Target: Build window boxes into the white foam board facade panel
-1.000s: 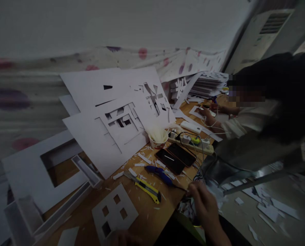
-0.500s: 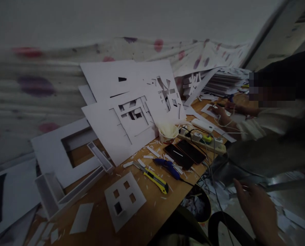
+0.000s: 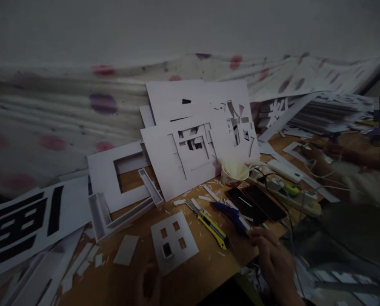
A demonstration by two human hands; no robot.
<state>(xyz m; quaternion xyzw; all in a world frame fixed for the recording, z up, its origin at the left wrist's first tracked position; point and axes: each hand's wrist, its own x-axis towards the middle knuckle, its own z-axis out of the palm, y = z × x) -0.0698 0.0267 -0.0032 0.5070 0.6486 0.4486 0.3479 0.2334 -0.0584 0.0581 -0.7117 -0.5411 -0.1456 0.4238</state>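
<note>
We have our right grip [image 3: 274, 258] at the rear end of the blue tool [image 3: 232, 216], by the edge of the counter [image 3: 205, 274]; we cannot tell whether its fingers clamp on anything. Our left grip [image 3: 149, 281], dim and blurred, is near the lower edge of the white panel [image 3: 173, 239] with four square holes, which lies on the wood; we cannot tell whether those fingertips meet. We see the yellow cutter [image 3: 212, 229] lying between panel and blue tool.
</note>
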